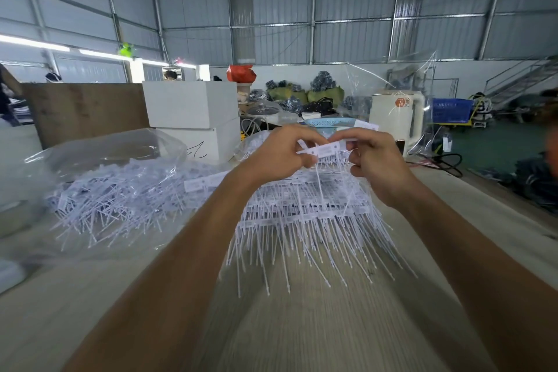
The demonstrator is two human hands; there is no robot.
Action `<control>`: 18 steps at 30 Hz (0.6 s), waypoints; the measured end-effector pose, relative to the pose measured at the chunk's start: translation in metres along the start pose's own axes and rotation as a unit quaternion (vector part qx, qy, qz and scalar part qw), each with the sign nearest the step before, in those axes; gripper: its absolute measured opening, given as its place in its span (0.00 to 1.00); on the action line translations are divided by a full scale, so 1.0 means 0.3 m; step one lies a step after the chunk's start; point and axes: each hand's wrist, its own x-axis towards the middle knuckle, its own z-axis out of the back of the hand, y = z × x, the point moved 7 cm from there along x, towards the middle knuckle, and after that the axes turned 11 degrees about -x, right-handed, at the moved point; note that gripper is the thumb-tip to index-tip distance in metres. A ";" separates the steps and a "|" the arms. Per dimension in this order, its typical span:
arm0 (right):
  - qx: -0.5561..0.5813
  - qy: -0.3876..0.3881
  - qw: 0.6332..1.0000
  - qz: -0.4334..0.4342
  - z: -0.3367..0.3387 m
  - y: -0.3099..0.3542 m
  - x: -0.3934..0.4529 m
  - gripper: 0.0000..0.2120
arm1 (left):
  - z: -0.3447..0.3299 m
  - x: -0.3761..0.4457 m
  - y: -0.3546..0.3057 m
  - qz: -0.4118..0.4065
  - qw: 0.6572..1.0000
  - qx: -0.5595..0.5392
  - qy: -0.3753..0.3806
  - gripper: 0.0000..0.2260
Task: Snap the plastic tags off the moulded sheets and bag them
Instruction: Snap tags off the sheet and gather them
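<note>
Head view: left hand (279,152) and right hand (373,160) each pinch one end of a tag strip (324,148); its long axis runs grip to grip, tails hanging below.

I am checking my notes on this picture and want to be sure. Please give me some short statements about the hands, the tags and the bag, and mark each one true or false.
1. Both hands hold a strip of white tags above the stack of moulded sheets. True.
2. The left hand rests flat on the table. False: it is raised and pinches the strip.
3. Loose tags lie in a clear plastic bag on the left. True.
4. The right hand holds scissors. False: it grips only the strip.
5. The stack of moulded sheets is red. False: it is white.
</note>
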 end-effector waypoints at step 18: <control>-0.155 0.091 0.981 0.074 -0.036 0.059 -0.027 0.04 | 0.011 -0.006 0.046 0.052 0.998 -0.020 -0.029 0.09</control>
